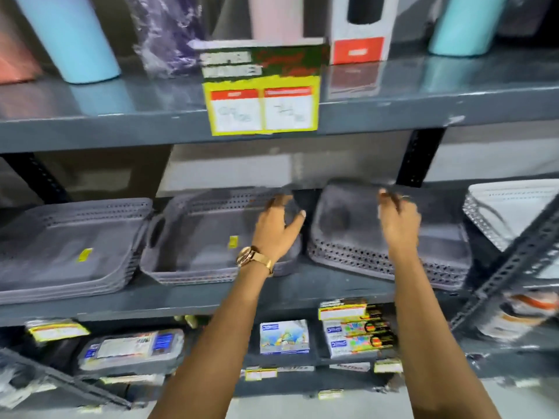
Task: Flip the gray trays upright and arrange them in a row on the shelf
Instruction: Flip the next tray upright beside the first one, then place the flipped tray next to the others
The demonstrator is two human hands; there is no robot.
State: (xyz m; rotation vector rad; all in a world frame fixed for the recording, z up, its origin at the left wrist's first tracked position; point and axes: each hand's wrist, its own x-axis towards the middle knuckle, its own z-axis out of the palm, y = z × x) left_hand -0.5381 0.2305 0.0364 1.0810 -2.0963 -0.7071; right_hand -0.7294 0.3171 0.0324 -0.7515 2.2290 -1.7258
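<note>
Store shelving of grey-blue metal, three levels in view, picture blurred by motion.

Middle shelf (332, 290) carries the gray trays. At far left, a stack of upright trays (69, 252), nested, with a yellow sticker on the floor of the top one. Just beside it, a second upright tray (196, 240), perforated walls, cut-out handle on its left end, a yellow sticker inside; otherwise nothing in it. To its right, an overturned tray (357, 234), bottom up and tilted, its rear edge raised toward the back of the shelf, its perforated rim resting on the shelf at the front.

Left hand (276, 228), wristwatch on the wrist, reaches over the right end of the second upright tray; fingers spread, thumb out. Whether it grips that tray's end cannot be told through the blur.

Right hand (399, 220) is on the overturned tray's raised rear part, fingers curled toward its far edge; actual hold unclear.

White perforated tray (496, 213) leans at far right.

Upper shelf: tumblers, pale blue (72, 40) and teal (459, 25), a boxed item, a yellow price sign (261, 104) hanging from the edge.

Lower shelf: small packaged goods (284, 337).
</note>
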